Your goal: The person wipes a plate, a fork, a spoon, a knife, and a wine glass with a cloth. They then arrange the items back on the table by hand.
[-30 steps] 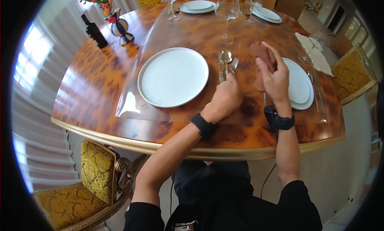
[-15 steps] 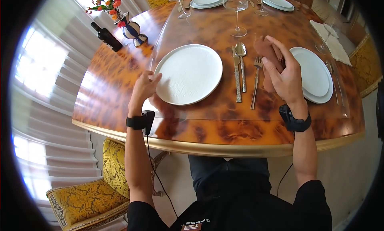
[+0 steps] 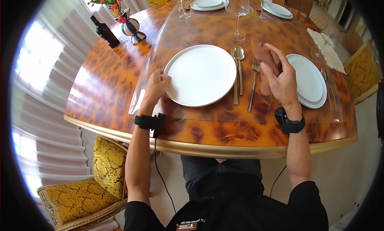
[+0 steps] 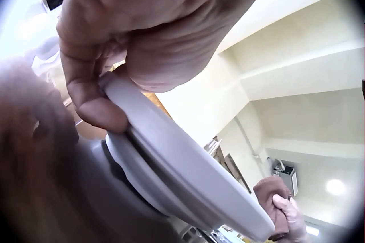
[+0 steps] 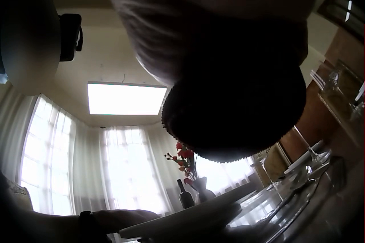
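Note:
My left hand [image 3: 160,84] grips the left rim of a large white plate [image 3: 202,75] on the glass-topped table. In the left wrist view the thumb and fingers [image 4: 97,112] pinch the plate's edge [image 4: 188,174]. To the right of the plate my right hand [image 3: 278,73] holds a bunched brown napkin [image 3: 264,57] above the table; it fills the right wrist view as a dark napkin mass [image 5: 234,106]. Between plate and napkin lie a knife [image 3: 235,81], a spoon [image 3: 239,55] and a fork [image 3: 252,85]. The plate's right edge almost meets the knife.
Stacked white plates [image 3: 310,81] sit at the right, with a wine glass [image 3: 237,9] behind the cutlery. A vase of flowers [image 3: 130,27] and a dark bottle [image 3: 104,31] stand far left. White cloths [image 3: 328,51] lie far right. A yellow chair [image 3: 108,167] stands below the table edge [image 3: 208,151].
My left hand left the cutlery, crossed to the plate's left side and took hold of its rim. The plate now sits closer to the knife. My right hand still holds the napkin.

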Demonstrator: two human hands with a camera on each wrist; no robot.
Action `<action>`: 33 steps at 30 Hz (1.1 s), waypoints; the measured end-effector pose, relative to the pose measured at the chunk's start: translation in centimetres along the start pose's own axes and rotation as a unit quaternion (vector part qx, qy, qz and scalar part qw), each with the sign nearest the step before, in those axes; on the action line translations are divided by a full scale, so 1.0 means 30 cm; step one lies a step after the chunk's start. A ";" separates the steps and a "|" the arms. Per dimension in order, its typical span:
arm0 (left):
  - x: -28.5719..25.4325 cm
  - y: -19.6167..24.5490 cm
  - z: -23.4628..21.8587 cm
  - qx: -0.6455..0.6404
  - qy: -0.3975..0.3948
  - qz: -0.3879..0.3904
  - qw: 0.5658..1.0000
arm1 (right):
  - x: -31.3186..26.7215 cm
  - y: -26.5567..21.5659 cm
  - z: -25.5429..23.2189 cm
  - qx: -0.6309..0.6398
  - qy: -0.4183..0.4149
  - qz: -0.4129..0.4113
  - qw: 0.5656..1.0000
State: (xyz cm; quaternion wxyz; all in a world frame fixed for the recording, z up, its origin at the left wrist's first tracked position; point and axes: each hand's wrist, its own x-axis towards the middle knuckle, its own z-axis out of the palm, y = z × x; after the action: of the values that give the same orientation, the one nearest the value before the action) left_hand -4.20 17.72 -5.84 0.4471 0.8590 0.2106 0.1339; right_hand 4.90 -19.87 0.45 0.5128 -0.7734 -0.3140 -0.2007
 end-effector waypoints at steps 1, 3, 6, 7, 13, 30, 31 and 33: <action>-0.003 0.002 0.017 -0.011 0.001 0.006 1.000 | 0.000 -0.001 0.003 -0.001 -0.003 0.000 1.000; 0.001 0.010 0.049 -0.017 -0.015 0.029 0.999 | 0.002 0.003 0.005 -0.008 -0.002 -0.007 1.000; -0.010 0.043 0.104 -0.029 -0.025 0.042 0.998 | 0.006 0.013 0.004 -0.009 0.003 -0.009 1.000; -0.025 0.068 0.113 -0.046 -0.043 0.026 0.998 | 0.006 0.018 0.002 -0.007 0.006 -0.008 1.000; -0.043 0.116 0.091 -0.050 -0.003 0.023 0.998 | 0.009 0.012 0.018 0.003 0.003 -0.004 1.000; -0.402 0.345 0.025 -0.191 0.039 0.211 0.958 | 0.100 -0.233 0.231 -0.122 -0.111 -0.168 0.972; -0.406 0.353 0.045 -0.186 0.051 0.219 0.957 | 0.094 -0.260 0.281 -0.053 -0.116 -0.206 0.970; -0.399 0.328 0.046 -0.203 0.080 0.196 0.956 | -0.030 -0.377 0.296 -0.075 -0.183 -0.164 0.966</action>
State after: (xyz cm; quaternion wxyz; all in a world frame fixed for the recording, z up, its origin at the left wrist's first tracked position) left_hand -11.70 5.94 1.00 0.5585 0.7613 0.0415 0.3267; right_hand -3.68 -8.81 3.93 0.3470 -0.7711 -0.5091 -0.1607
